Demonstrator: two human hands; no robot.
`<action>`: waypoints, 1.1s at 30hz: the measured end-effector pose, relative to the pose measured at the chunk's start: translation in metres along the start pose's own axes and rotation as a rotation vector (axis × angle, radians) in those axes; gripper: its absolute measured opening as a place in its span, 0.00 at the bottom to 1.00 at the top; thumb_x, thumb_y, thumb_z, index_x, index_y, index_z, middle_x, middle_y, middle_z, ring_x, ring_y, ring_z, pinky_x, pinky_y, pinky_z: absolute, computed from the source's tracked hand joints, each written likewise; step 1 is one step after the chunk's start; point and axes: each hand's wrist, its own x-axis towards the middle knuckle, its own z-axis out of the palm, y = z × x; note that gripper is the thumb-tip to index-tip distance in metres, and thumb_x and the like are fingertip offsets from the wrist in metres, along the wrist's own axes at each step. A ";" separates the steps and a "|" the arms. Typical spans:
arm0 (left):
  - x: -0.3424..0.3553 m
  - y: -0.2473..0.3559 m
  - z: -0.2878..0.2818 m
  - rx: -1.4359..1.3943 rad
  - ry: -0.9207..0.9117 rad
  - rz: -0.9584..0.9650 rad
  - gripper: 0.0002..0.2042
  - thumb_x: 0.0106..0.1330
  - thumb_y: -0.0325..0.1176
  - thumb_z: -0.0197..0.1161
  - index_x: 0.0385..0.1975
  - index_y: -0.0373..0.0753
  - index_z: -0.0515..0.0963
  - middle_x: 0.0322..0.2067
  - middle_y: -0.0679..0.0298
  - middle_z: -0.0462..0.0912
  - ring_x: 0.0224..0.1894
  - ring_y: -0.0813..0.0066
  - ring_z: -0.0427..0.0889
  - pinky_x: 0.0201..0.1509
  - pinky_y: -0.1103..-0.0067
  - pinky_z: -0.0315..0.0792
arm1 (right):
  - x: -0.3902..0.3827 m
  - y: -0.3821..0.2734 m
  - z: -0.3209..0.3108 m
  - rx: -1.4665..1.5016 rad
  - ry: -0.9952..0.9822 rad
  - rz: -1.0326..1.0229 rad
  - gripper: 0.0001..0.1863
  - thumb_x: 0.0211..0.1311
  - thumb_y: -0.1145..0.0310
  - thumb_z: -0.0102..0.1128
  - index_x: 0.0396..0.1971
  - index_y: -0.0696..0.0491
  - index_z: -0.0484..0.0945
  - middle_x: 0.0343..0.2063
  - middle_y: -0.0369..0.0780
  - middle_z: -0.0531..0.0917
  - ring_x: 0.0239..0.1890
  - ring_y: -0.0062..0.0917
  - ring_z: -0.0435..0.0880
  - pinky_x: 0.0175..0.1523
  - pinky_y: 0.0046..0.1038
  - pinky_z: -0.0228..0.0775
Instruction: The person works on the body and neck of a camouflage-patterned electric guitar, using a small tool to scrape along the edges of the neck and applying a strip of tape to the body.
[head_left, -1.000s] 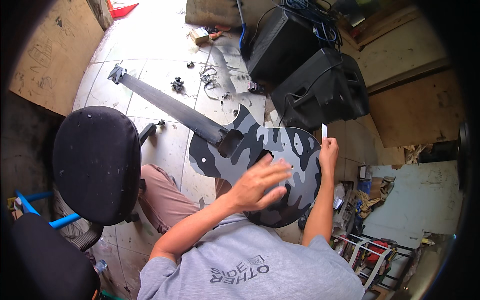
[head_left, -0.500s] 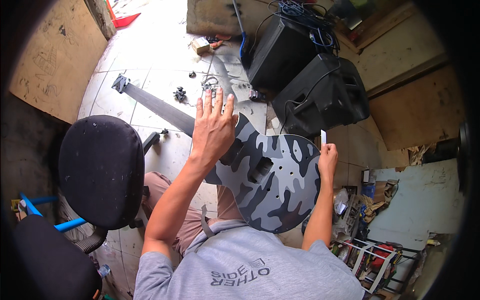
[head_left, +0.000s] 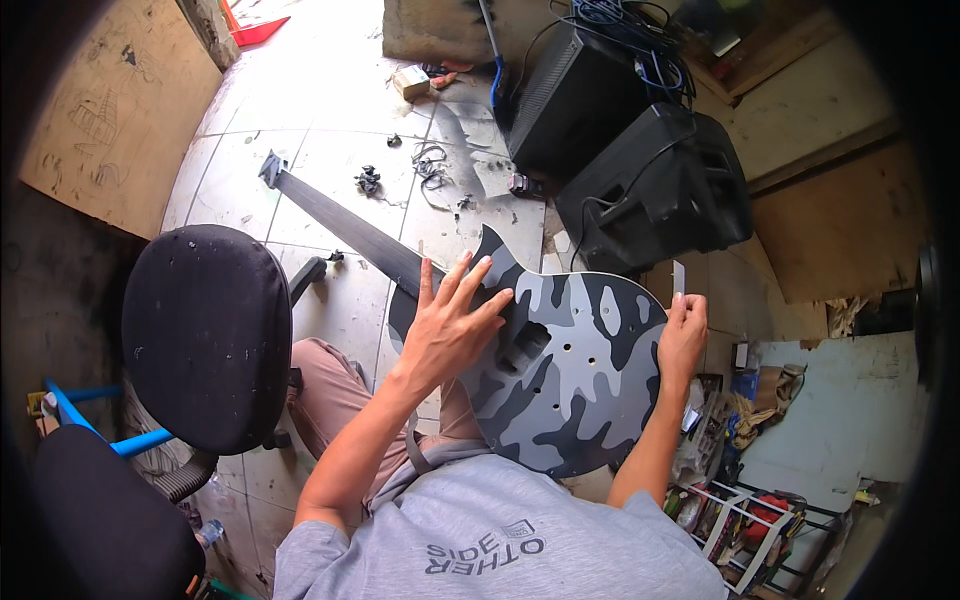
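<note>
An electric guitar with a grey-black camouflage body lies across my lap, its dark neck pointing to the far left. It has no strings, and bare holes show in its top. My left hand is open, fingers spread, over the body where the neck joins; whether it touches the surface I cannot tell. At the rounded right end of the body, my right hand is closed on a thin pale flat strip, which sticks up past the fingers. What kind of strip it is I cannot make out.
A black office chair stands at my left. Two black speakers with cables are at the far right. Small dark parts and a little box lie on the tiled floor. A rack of clutter is at the near right.
My left hand has come nearer and lower over the guitar body, its fingers spreading. My right hand with the pale strip has shifted slightly right, and the guitar has turned a little.
</note>
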 end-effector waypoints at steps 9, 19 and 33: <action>-0.010 -0.005 0.010 -0.042 0.265 -0.012 0.12 0.60 0.39 0.75 0.44 0.56 0.88 0.52 0.67 0.80 0.62 0.64 0.76 0.79 0.44 0.50 | -0.020 -0.059 -0.031 -0.047 0.027 -0.049 0.13 0.80 0.63 0.51 0.38 0.58 0.73 0.25 0.46 0.84 0.30 0.39 0.87 0.36 0.37 0.73; -0.013 -0.008 0.016 -0.026 0.309 -0.001 0.16 0.61 0.41 0.75 0.50 0.60 0.86 0.49 0.67 0.78 0.58 0.65 0.77 0.79 0.45 0.50 | -0.027 -0.069 -0.040 -0.064 0.064 -0.113 0.12 0.79 0.63 0.52 0.38 0.57 0.73 0.26 0.45 0.85 0.29 0.43 0.87 0.34 0.42 0.72; 0.002 -0.020 0.017 0.106 0.249 0.156 0.12 0.64 0.46 0.71 0.46 0.57 0.84 0.48 0.65 0.74 0.61 0.65 0.75 0.80 0.43 0.47 | -0.012 -0.026 -0.013 -0.034 -0.001 -0.101 0.13 0.78 0.62 0.53 0.37 0.58 0.75 0.25 0.48 0.85 0.31 0.43 0.87 0.35 0.41 0.73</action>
